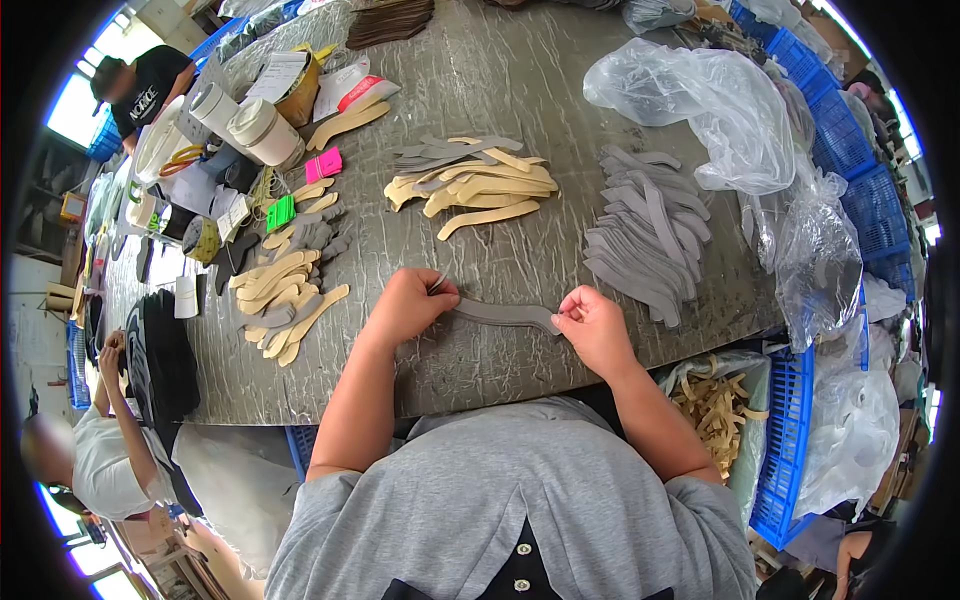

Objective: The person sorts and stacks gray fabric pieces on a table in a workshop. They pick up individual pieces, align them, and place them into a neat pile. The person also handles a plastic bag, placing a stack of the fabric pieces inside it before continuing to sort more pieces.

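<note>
Left hand (408, 303) and right hand (592, 325) each pinch one end of a grey strip (500, 315) lying flat on the tabletop (520, 80) just ahead; long axis left-right, slightly curved; beyond, a grey pile (645, 235) and mixed tan pile (475, 185); judged mid-batch, share done unclear.

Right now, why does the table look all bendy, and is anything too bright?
Head view: the fisheye lens bows the table edge and rounds the black corners; the window at upper left is washed out white; both hands, left and right, and the grey strip look sharp.
</note>
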The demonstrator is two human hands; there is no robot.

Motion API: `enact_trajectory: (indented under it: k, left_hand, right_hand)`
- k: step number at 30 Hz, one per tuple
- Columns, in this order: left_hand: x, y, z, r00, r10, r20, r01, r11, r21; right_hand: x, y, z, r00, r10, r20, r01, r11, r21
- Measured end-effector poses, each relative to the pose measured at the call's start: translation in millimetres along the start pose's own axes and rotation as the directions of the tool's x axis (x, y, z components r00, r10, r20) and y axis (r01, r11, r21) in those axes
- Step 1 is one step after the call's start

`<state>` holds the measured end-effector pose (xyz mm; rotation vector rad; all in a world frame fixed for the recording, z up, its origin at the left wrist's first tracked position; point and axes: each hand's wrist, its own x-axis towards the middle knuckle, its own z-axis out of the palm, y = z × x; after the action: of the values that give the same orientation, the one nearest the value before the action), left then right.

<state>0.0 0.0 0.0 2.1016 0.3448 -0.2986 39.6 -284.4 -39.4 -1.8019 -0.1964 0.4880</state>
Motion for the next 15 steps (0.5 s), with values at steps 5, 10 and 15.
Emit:
enact_trajectory:
  k: [5, 10, 15]
  left_hand:
    - [0.7, -1.5, 1.9, 1.0, 0.012, 0.0, -0.012, 1.0, -0.002]
    - [3.6, -7.9, 3.0, 1.0, -0.016, 0.01, 0.017, 0.999, -0.046]
    - [2.3, -4.8, 1.6, 0.998, -0.043, 0.045, 0.046, 0.996, -0.077]
  right_hand:
    - [-0.4, 1.9, -0.5, 0.999, -0.035, -0.017, 0.034, 0.997, -0.065]
    - [-2.8, -9.1, 3.8, 0.989, -0.144, -0.023, 0.131, 0.947, -0.295]
    - [-10.7, -16.6, 11.6, 0.901, -0.423, 0.098, 0.375, 0.646, -0.664]
